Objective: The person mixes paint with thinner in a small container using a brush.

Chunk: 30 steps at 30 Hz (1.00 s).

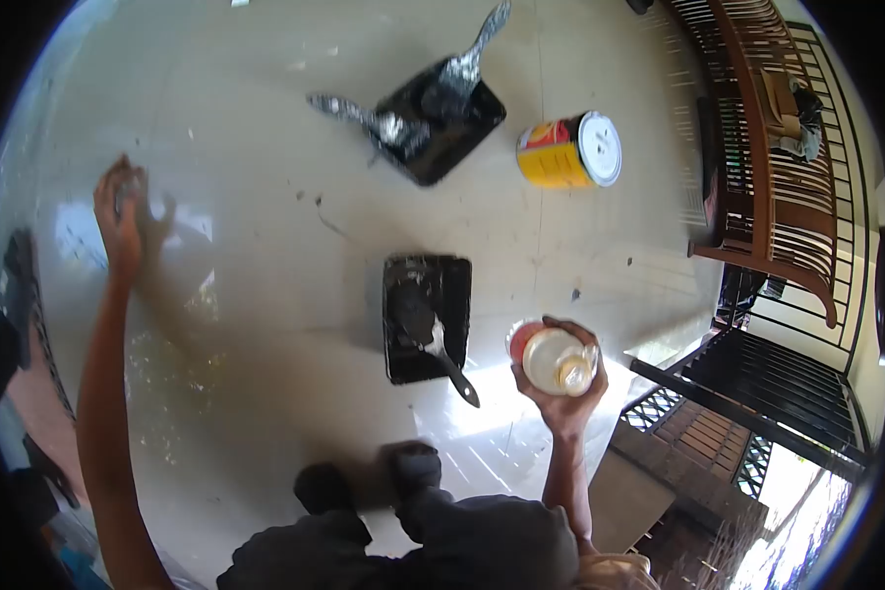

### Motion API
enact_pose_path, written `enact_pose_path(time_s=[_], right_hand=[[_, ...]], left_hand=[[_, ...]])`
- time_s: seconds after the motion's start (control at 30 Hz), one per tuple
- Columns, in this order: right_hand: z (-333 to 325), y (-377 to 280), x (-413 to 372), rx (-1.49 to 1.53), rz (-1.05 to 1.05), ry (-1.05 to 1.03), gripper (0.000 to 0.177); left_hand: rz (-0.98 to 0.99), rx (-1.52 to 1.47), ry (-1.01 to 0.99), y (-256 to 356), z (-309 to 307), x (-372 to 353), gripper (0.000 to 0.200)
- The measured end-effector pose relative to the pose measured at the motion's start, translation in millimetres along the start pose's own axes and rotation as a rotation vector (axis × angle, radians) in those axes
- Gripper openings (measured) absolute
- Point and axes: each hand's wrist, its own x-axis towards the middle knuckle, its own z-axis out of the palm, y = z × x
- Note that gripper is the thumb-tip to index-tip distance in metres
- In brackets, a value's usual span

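My right hand [572, 409] is wrapped round a pale, translucent bottle [549, 356] with red on its far side, its neck facing up toward me. Out to the far left, my left hand [118, 228] is raised over the floor with its fingers curled together. Something small may be between those fingertips, but I cannot make it out. Between my hands lies a black paint tray [395, 366] holding dark paint. A paintbrush [437, 339] rests in it, its bristles in the paint and its dark handle over the near right edge.
Farther off, a second black tray [438, 157] holds two paint-smeared brushes [388, 126]. A yellow and red paint can [560, 152] with a white lid stands beside it. Dark specks dot the glossy tiled floor [265, 295]. A wooden bench [757, 167] and black railings [796, 374] line the right.
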Motion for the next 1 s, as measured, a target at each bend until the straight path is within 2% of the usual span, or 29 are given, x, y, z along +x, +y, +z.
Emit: enact_pose_path(time_s=[0.07, 0.17, 0.23, 0.3, 0.37, 0.47, 0.67, 1.0], right_hand=[[5, 16, 3, 0.016, 0.035, -0.023, 0.062], [14, 45, 6, 0.058, 0.069, -0.083, 0.057], [22, 57, 15, 0.03, -0.045, -0.096, 0.058], [28, 65, 22, 0.035, -0.091, -0.113, 0.059], [31, 66, 27, 0.042, -0.116, -0.126, 0.059], [32, 62, 33, 0.041, -0.155, -0.185, 0.06], [37, 61, 45, -0.035, -0.278, -0.238, 0.061], [29, 33, 58, -0.246, -0.33, -0.326, 0.061]], left_hand=[[-0.064, -0.139, -0.003, 18, -12, -4, 0.043], [-0.218, -0.295, 0.278, 53, 7, -42, 0.041], [-0.356, -0.607, 0.266, 76, 20, -83, 0.039], [-0.222, -0.361, 0.171, 126, 30, -128, 0.038], [-0.117, -0.216, -0.037, 161, 35, -160, 0.037], [0.185, 0.113, -0.358, 193, 31, -184, 0.039], [0.201, 0.118, -0.409, 193, 31, -191, 0.038], [0.186, 0.113, -0.404, 199, 31, -192, 0.036]])
